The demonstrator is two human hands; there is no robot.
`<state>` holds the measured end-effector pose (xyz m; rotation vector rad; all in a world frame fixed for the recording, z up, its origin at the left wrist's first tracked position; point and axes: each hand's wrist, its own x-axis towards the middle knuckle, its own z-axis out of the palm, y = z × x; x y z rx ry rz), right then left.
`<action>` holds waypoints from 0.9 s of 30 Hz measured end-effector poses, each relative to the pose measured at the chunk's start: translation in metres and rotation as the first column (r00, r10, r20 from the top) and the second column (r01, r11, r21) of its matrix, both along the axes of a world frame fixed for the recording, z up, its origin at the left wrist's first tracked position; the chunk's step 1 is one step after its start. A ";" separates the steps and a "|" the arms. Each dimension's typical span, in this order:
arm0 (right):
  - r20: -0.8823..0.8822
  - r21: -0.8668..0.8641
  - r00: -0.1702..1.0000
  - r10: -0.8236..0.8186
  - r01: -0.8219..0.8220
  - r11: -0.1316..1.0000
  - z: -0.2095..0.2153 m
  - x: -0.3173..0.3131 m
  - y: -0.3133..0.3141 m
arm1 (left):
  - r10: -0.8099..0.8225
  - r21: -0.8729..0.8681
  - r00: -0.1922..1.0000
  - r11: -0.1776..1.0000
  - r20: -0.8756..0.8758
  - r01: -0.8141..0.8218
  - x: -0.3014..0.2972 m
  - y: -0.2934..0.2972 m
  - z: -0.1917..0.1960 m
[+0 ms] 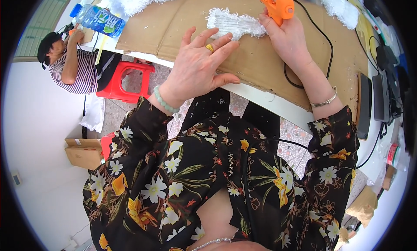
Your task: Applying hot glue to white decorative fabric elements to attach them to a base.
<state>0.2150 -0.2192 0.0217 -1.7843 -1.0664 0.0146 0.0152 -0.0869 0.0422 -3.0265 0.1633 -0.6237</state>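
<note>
My right hand [286, 40] is wrapped round the handle of an orange glue gun [274, 4], whose black cord loops down beside my wrist. A small white fuzzy piece of ribbed fabric [226, 25] lies flat on the brown cardboard between my hands. Its right end reaches close to my right fingers. My left hand [202, 62] is spread, palm down, with the fingertips at the near edge of the fabric.
Brown cardboard [165, 21] covers the white table. More white fluffy material [134, 1] lies along the far side, near a blue-labelled plastic bottle [97, 20]. At far left a person in a striped shirt [74, 66] works beside a red stool [130, 79]. Black devices [380, 97] and cables line the right.
</note>
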 end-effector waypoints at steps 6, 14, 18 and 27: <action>-0.054 -0.021 0.998 0.015 -0.016 1.000 0.007 -0.004 0.002 | 0.056 -0.230 0.970 0.973 0.235 0.000 -0.016 0.029 0.012; 0.006 0.047 1.000 -0.006 0.006 0.999 0.001 0.001 0.002 | 0.076 -0.108 0.997 0.991 0.013 -0.074 -0.028 0.007 -0.007; 0.000 0.025 1.000 0.002 -0.002 1.000 0.003 0.000 0.002 | 0.061 -0.110 0.998 0.992 0.013 -0.059 -0.019 0.004 -0.008; -0.064 0.006 0.998 -0.004 0.005 1.000 0.009 -0.007 0.001 | 0.042 -0.096 0.999 0.994 -0.027 -0.045 -0.003 0.005 0.001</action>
